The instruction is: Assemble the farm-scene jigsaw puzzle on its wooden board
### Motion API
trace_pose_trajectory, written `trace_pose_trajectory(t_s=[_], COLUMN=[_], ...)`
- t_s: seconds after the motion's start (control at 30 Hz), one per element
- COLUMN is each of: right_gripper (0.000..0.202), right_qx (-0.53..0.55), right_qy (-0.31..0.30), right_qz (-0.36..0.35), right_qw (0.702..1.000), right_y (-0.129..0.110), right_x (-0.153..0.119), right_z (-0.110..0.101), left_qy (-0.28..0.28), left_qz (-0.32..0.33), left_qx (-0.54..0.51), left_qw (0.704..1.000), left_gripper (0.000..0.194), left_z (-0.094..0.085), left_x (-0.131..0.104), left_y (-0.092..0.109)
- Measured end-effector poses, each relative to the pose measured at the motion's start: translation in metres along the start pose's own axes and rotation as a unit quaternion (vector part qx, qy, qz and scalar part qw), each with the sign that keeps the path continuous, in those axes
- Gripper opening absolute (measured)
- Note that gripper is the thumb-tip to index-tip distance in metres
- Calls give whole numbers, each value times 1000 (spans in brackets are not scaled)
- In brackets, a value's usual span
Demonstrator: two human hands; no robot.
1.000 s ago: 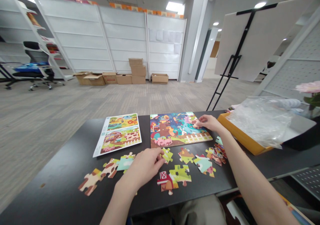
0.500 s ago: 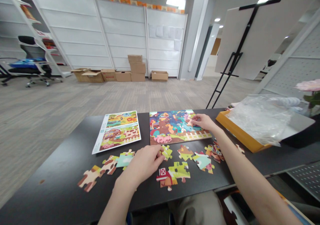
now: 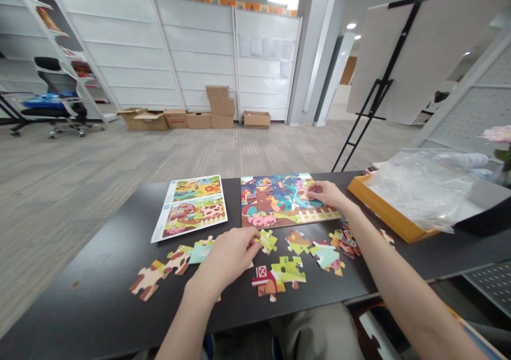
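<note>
My right hand (image 3: 326, 193) reaches over the puzzle board (image 3: 261, 220), thumb and fingers pinched on a pale puzzle piece at its right part; the fingers partly cover that piece. My left hand (image 3: 233, 251) rests low over the table, curled, with its fingertips at the left edge of a green puzzle piece (image 3: 269, 241). A brown-and-green piece (image 3: 297, 242) and a mint-coloured piece (image 3: 325, 254) lie to the right. Nearer me are joined pieces with a red barn (image 3: 265, 281). Cow-patterned pieces (image 3: 147, 281) lie left of my left hand, which hides part of another mint piece (image 3: 199, 252).
A printed picture sheet (image 3: 159, 226) lies left of the board. On the right, a yellow box (image 3: 383, 215) holds clear plastic wrapping (image 3: 419, 187). A small pile of pieces (image 3: 345, 242) sits beside my right forearm. The black table's (image 3: 99, 264) front edge runs above my lap.
The whole view has shifted slightly as the head moved. Both hands keep nearly the same places against the board and the pieces.
</note>
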State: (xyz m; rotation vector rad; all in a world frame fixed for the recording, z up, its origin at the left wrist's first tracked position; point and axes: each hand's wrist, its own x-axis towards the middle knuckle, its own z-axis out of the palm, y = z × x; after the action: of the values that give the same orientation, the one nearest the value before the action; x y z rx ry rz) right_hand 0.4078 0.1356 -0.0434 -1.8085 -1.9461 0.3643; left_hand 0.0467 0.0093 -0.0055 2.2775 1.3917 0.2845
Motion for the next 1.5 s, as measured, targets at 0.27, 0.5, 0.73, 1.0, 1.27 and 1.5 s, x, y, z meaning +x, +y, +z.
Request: trace_pose_trajectory(t_s=[0.27, 0.5, 0.73, 1.0, 1.27, 1.5], right_gripper=[25, 33, 35, 36, 34, 32], right_qx=[10, 40, 64, 65, 59, 65], right_qy=[55, 89, 79, 75, 73, 76], right_qz=[0, 7, -1, -12, -16, -25], right_qw=[998, 995, 995, 995, 995, 995], right_y=[6, 2, 4, 2, -6, -11], right_x=[3, 3, 4, 1, 0, -2], right_z=[-3, -5, 0, 0, -1, 1], left_qy=[87, 79, 48, 64, -16, 4], left_qz=[-102, -108, -110, -162, -60, 149], left_qx=[25, 5, 24, 67, 30, 53], left_qw=[991, 991, 993, 982, 998, 987], left_gripper=[25, 25, 24, 27, 20, 24], left_z=[-22, -31, -27, -45, -33, 22], left_x=[-3, -9, -9, -14, -12, 13], left_y=[-25, -54, -50, -56, -8, 70])
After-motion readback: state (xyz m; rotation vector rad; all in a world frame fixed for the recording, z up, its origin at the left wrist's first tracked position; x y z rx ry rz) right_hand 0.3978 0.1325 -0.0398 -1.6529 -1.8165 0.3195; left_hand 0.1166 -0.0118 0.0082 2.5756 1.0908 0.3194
